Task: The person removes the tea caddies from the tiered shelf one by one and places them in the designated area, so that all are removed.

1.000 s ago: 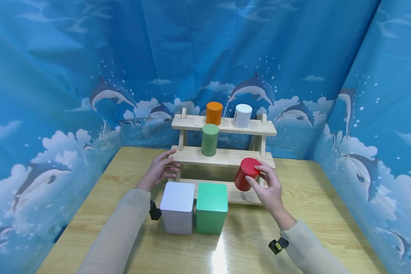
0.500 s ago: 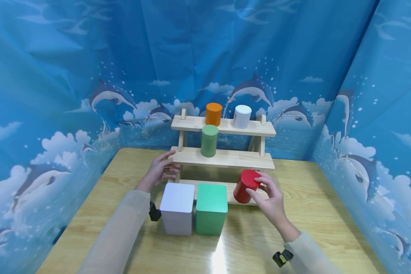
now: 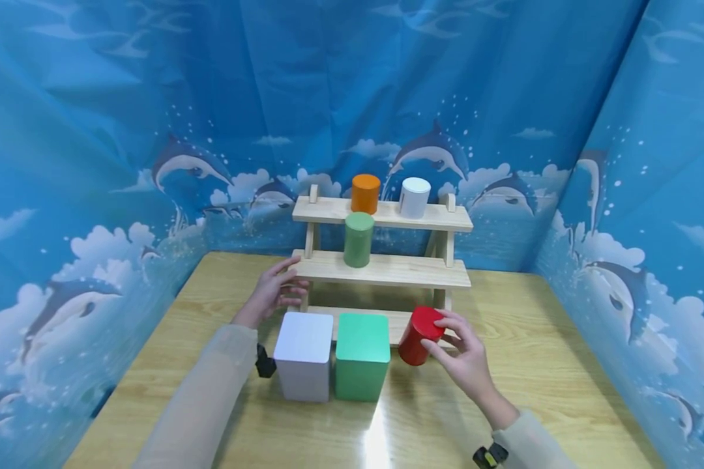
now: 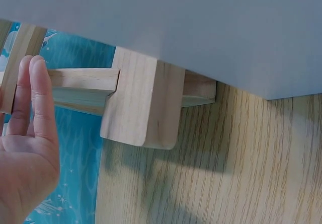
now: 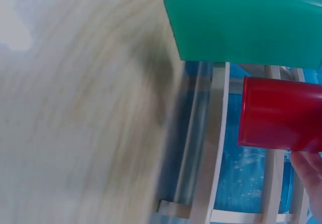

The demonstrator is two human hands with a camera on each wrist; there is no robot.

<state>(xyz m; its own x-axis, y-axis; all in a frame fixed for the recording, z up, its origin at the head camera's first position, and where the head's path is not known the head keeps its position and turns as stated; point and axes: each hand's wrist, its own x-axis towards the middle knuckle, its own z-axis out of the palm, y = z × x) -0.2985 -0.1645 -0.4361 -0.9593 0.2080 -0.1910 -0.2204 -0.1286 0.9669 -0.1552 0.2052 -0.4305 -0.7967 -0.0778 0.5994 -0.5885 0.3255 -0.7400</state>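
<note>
My right hand [image 3: 466, 358] grips a red cylindrical canister [image 3: 418, 340] near its top, thumb on the near side and fingers at the lid. The canister tilts slightly and overlaps the front of the lowest shelf in the head view. In the right wrist view the canister [image 5: 279, 114] is held off the table, its base toward the wood. My left hand [image 3: 272, 290] is at the left end of the wooden three-tier shelf [image 3: 413, 270], fingertips right at the middle board. Those fingers [image 4: 43, 100] are extended and hold nothing in the left wrist view.
A lavender box [image 3: 304, 358] and a green box [image 3: 362, 358] stand side by side before the shelf, left of the red canister. An orange canister [image 3: 365, 195] and a white one [image 3: 414, 198] sit on the top board, a green canister [image 3: 358, 242] on the middle one.
The right hand has brought the red canister down and toward the table's front, from near the middle board to beside the green box. The left hand has stayed at the shelf's end.
</note>
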